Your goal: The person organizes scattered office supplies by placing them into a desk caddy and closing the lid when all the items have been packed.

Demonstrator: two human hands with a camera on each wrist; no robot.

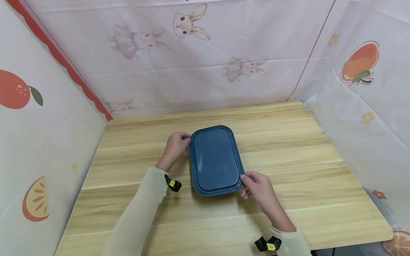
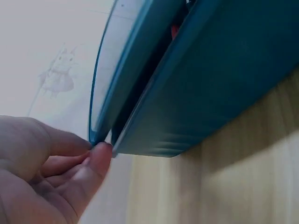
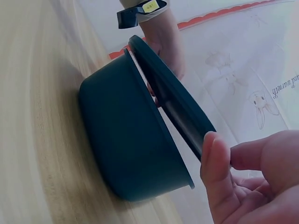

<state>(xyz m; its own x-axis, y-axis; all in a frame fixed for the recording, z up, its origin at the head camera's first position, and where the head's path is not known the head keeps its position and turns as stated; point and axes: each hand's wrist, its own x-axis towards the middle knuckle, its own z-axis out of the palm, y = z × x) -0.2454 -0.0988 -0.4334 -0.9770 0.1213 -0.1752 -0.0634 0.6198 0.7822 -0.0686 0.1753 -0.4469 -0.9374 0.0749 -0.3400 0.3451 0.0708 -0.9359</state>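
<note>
A dark blue rounded rectangular lid (image 1: 216, 158) covers the top of a matching deep storage box (image 3: 126, 130) in the middle of the table. Between lid and box rim runs a gap, wider at the right hand's end in the right wrist view. My left hand (image 1: 176, 145) pinches the lid's far left corner between thumb and fingers. At the near right corner, my right hand (image 1: 258, 186) pinches the lid's edge. Through the gap, the left wrist view gives a glimpse of a small red thing (image 2: 174, 31) inside; its kind is hidden.
The box stands on a light wood-grain table (image 1: 304, 170). Printed cloth with rabbits hangs behind the table (image 1: 205, 89), and fruit-patterned cloth (image 1: 352, 117) lines its sides. A black wrist device (image 1: 173, 183) sits at each sleeve.
</note>
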